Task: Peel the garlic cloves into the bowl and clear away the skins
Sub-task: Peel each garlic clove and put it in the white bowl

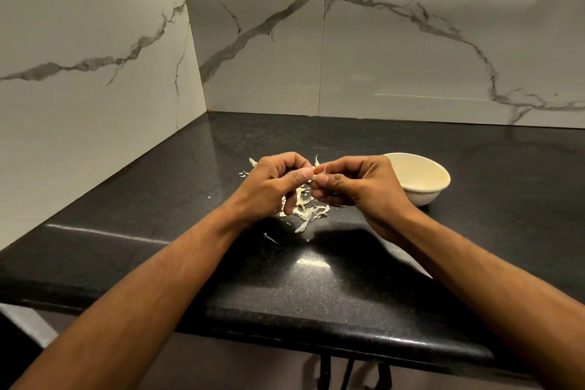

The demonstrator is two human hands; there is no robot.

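Note:
Both hands meet above the black counter (pixel 316 279). My left hand (pixel 275 182) pinches a small garlic clove (pixel 316 175) between thumb and curled fingers. My right hand (pixel 357 182) pinches the same clove from the other side, at a thin flap of its skin. Most of the clove is hidden by the fingertips. Under and behind the hands lies a scatter of pale garlic skins (pixel 308 209). A cream bowl (pixel 424 179) stands just right of my right hand; its inside looks bare from here.
Marble-patterned walls close the counter at the left and back, forming a corner (pixel 207 111). A few stray skin bits (pixel 269 237) lie nearer the front edge. The counter's rounded front edge (pixel 316 326) runs below my forearms.

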